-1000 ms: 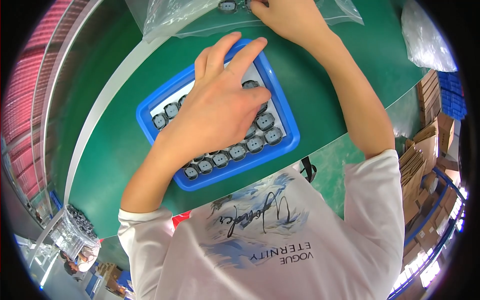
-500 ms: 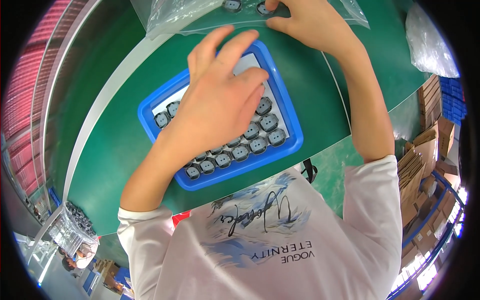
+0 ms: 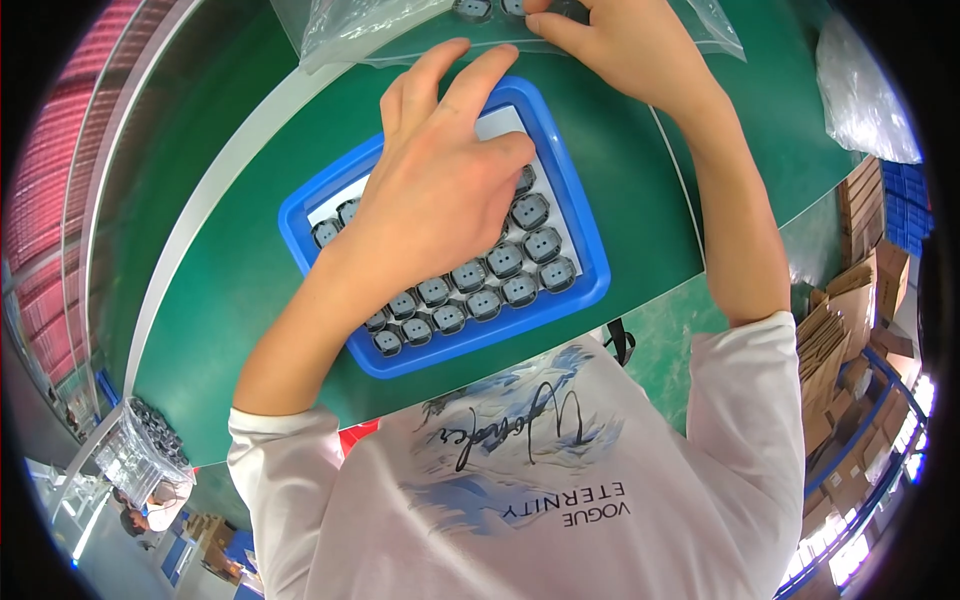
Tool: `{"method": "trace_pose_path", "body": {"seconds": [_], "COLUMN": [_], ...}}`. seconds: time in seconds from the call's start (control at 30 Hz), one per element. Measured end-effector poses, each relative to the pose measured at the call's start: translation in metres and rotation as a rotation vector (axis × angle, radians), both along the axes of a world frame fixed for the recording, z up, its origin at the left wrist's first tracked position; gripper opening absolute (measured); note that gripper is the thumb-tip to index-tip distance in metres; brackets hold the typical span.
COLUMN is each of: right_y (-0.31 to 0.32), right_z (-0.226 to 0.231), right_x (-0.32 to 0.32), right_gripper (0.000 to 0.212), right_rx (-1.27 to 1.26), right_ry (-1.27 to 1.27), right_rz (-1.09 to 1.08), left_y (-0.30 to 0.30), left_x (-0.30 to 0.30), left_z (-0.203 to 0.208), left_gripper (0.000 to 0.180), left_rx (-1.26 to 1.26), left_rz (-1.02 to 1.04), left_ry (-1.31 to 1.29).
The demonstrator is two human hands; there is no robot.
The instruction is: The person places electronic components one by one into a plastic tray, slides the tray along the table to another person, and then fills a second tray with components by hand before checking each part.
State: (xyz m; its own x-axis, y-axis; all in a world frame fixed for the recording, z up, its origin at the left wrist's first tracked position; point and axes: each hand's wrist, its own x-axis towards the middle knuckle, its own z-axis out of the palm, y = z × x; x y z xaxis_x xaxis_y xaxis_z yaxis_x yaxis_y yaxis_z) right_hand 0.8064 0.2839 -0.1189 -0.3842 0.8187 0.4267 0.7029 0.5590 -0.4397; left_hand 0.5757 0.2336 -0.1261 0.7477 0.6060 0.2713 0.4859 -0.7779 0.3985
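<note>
A blue tray (image 3: pixel 592 240) lies in front of me, lined with a white sheet. Rows of small black-rimmed parts (image 3: pixel 542 245) with grey faces and two dots each rest on the sheet. Over the tray's middle hovers my left hand (image 3: pixel 435 180), fingers spread and thumb apart; it hides some of the parts, and no object shows in it. My right hand (image 3: pixel 625 50) is at the top edge, thumb and finger closed at a similar part (image 3: pixel 514 6), partly cut off by the picture's edge. Another such part (image 3: pixel 472 9) lies beside it on a clear plastic bag (image 3: pixel 360 30).
The tray stands on a green table (image 3: pixel 240 240) with a pale curved edge strip. Another clear plastic bag (image 3: pixel 865 85) lies at the far right. Cardboard boxes (image 3: pixel 850 475) are stacked on the right. A bag of dark parts (image 3: pixel 145 445) sits at the lower left.
My right hand has shifted slightly left and up at the bag. My left hand has moved a little up over the tray, with its fingers still spread.
</note>
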Motion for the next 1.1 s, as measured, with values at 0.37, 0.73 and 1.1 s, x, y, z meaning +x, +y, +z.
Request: {"method": "trace_pose_path", "body": {"seconds": [0.37,0.73,1.1], "right_y": [-0.004,-0.01,-0.047], "right_z": [0.002,0.013,0.02], "right_x": [-0.004,-0.006,-0.06], "right_gripper": [0.013,0.01,0.012], "right_rx": [0.001,-0.084,-0.177], "right_ry": [0.05,0.084,-0.131], "right_rz": [-0.014,0.063,0.327], "left_y": [-0.013,-0.009,-0.006], "left_x": [0.003,-0.011,-0.177], "left_z": [0.009,0.028,0.002], "left_gripper": [0.02,0.025,0.012], "left_rx": [-0.09,-0.052,0.022], "left_rz": [-0.119,-0.038,0.576], "left_ry": [0.015,-0.15,-0.246]}}
